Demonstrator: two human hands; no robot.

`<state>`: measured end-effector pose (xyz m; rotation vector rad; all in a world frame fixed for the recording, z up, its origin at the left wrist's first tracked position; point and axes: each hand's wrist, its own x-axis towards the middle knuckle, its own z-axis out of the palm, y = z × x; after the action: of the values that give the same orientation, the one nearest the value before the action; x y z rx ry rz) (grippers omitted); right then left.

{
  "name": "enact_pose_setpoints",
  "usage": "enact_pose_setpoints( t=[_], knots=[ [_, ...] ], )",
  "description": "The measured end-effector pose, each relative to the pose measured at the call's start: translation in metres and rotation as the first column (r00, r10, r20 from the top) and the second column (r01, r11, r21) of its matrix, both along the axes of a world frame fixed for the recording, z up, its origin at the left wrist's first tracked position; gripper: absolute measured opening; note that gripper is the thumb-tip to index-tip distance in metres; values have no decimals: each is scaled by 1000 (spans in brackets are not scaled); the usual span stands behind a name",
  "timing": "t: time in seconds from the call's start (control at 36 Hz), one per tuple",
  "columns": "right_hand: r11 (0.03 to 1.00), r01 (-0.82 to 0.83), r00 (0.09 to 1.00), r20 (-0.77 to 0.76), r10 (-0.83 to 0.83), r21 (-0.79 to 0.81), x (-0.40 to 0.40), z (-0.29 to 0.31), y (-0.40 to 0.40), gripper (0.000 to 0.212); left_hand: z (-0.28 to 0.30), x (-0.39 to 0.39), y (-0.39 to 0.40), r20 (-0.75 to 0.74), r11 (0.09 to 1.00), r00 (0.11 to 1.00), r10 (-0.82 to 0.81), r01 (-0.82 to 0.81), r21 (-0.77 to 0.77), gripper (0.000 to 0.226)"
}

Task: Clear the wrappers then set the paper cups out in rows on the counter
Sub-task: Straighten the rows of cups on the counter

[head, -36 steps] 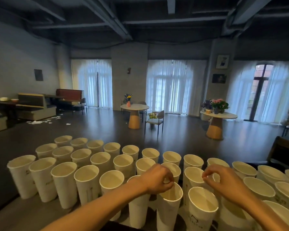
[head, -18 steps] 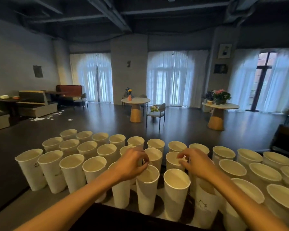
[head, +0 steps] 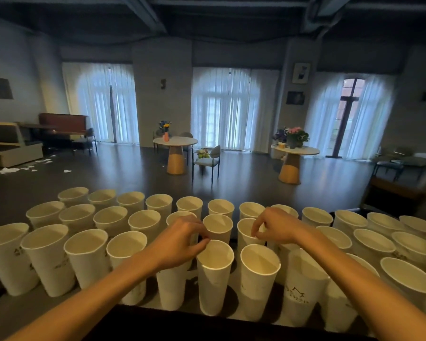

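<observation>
Paper cups (head: 143, 232) in packed rows across bench (head: 15, 313), tall and light, rims nearly touching: likely to topple in a chain if nudged sideways. Left hand (head: 180, 242) grip pinching rim of near-edge cup (head: 214, 274); right hand (head: 278, 227) grip pinching rim of second-row cup (head: 246, 232).

Both bare forearms reach forward from the lower edge of the view, converging toward the middle. The left hand (head: 180, 244) is turned palm down, its fingers curled with the fingertips (head: 205, 239) pinched together at a cup rim. The right hand (head: 277, 226) is held a little farther out, wrist bent, fingers curled downward with thumb and forefinger close together.
</observation>
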<state>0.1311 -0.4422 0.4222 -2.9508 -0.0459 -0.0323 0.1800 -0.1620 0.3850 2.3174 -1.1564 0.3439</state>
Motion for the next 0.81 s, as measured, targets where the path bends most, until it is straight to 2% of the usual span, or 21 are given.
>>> enact_pose_setpoints(
  t=[0.11, 0.25, 0.64, 0.72, 0.81],
  knots=[
    [998, 7, 1000, -25, -9, -60, 0, 1, 2, 24, 0, -3, 0, 2, 1000, 1000, -23, 23, 0, 17],
    [998, 17, 1000, 3, -17, -54, 0, -4, 2, 19, 4, -8, 9, 15, 999, 999, -37, 37, -2, 17],
    [993, -48, 999, 18, 51, -110, -4, -6, 0, 12, 8, -14, 50, 29, 999, 999, 15, -13, -41, 18],
    [992, -60, 998, 23, 63, -112, -5, -7, -1, 15, 13, -13, 57, 67, 998, 998, 21, -16, -66, 18],
    [991, -60, 997, 36, 65, -123, -4, -7, -3, 9, 18, -12, 71, 94, 995, 994, 59, -50, -90, 18]
  ],
)
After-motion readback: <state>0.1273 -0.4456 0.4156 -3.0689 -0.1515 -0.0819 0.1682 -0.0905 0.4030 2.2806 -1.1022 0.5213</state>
